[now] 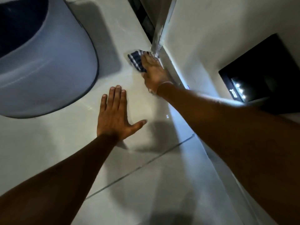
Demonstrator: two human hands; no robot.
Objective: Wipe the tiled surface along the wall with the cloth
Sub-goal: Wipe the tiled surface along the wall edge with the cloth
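So from my feed, the right hand (152, 69) is pressed flat on top of the cloth (135, 60), a dark blue and white striped rag, pinning it under the palm and fingers rather than pinching it. The cloth sits on the far part of the tiled surface (162, 184), right up against the wall (203, 30) beside a vertical metal strip (159, 30). The left hand (113, 116) lies flat on the tile nearer to me, fingers spread wide, holding nothing. There's a big grey rounded tub (48, 62) to the left, and a black panel (263, 70) with small lights on the wall at right.
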